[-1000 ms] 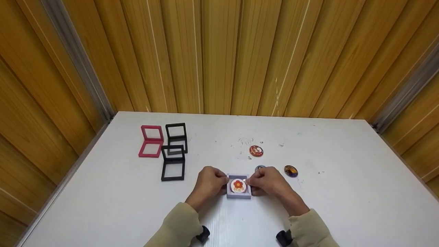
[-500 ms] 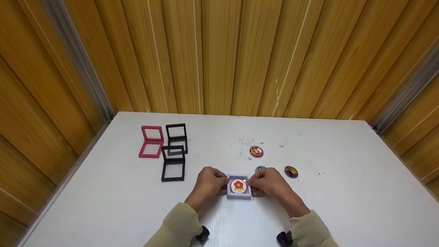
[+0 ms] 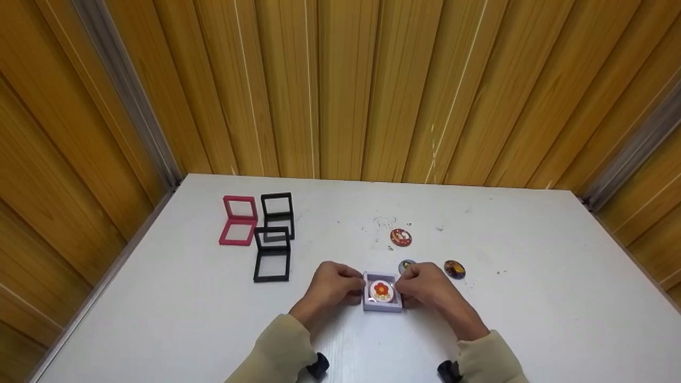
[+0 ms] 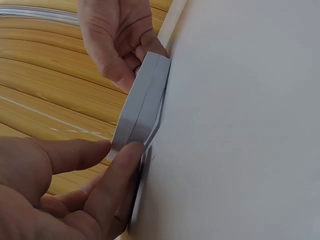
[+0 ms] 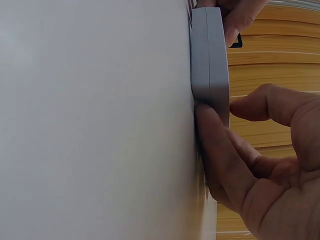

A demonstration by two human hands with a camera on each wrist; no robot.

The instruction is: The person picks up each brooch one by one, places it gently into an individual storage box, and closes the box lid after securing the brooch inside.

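Observation:
A lilac square display frame [image 3: 383, 307] lies at the near middle of the table, its two halves folded together with a thin seam along the side. Inside it, behind the clear window, shows a round white badge [image 3: 381, 291] with a red flower. My left hand [image 3: 332, 284] pinches the frame's left side between thumb and fingers. On the opposite side, my right hand [image 3: 428, 284] pinches it the same way. The left wrist view shows the frame's side [image 4: 142, 97] close over the table, slightly tilted. From the right wrist, fingers [image 5: 217, 135] touch its lower corner.
Beyond my right hand lie a blue badge [image 3: 406, 265], partly covered by it, a red badge [image 3: 400, 237] and a dark colourful badge [image 3: 455, 269]. At left stand a red open frame [image 3: 238, 218] and two black open frames [image 3: 272, 278]. Wood-patterned walls enclose the table [image 3: 532, 298].
Both hands have shifted slightly right with the lilac frame between them. The head view has also shifted a little. The grip looks the same.

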